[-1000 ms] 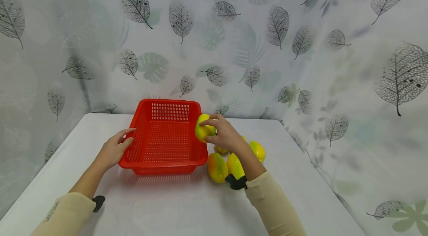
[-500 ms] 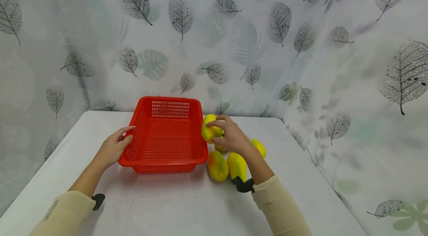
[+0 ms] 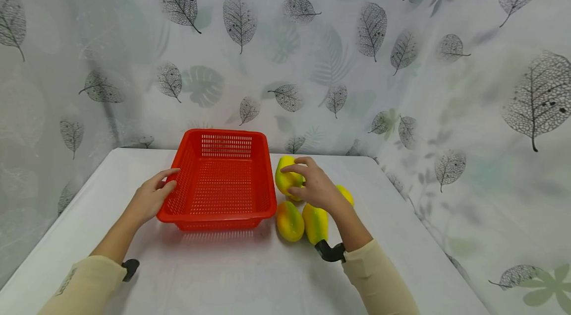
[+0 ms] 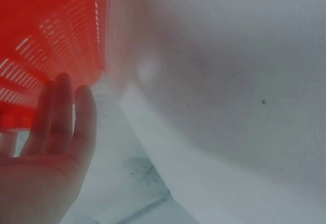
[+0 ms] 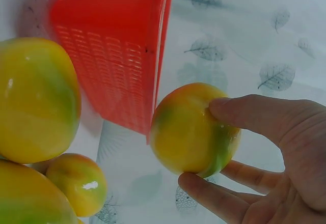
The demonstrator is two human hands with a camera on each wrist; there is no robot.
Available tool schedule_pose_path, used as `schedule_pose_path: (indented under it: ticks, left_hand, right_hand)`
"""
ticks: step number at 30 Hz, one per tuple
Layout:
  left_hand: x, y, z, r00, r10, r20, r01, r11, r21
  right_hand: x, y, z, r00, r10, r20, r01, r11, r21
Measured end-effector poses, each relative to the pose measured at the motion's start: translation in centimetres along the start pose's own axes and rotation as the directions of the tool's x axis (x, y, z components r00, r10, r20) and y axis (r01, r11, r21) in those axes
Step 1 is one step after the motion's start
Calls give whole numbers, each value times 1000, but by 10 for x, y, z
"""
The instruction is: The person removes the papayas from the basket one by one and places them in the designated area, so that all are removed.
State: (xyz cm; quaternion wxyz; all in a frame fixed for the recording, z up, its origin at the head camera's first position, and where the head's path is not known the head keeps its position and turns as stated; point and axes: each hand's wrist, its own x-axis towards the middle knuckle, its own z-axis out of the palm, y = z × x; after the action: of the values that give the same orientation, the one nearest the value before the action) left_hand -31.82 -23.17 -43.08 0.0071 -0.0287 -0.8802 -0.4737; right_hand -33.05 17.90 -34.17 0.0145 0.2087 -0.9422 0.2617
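A red slotted plastic basket point(image 3: 223, 217) stands on the white table. My left hand point(image 3: 149, 201) is at its left side, with fingers and thumb at the rim. In the left wrist view, the fingers point(image 4: 62, 112) are extended and lie against the outer wall. My right hand point(image 3: 322, 187) pinches a yellow-green mango point(image 3: 283, 181) just right of the basket. In the right wrist view, the thumb lies on one side of that mango point(image 5: 186, 132) and fingertips on the other. Several more mangoes lie below and around it, including a reddish one point(image 3: 290, 221).
Near my right wrist lie a yellow-green mango point(image 3: 315, 225) and another yellow mango point(image 3: 345, 195), the latter partly hidden by the arm. Behind the table point(image 3: 214, 275) hangs a leaf-patterned curtain point(image 3: 267, 57), which also runs along both sides.
My right hand has moved to the right and slightly down with the mango, away from the basket's right rim. The left hand and basket have stayed in place.
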Motion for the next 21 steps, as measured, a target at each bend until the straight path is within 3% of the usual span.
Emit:
schedule_pose_path:
  ticks: [21]
  left_hand:
    - [-1, 1, 1, 1000, 0, -3, 0, 1000, -4]
  right_hand:
    - [-15, 19, -2, 999, 37, 2, -37, 999, 26]
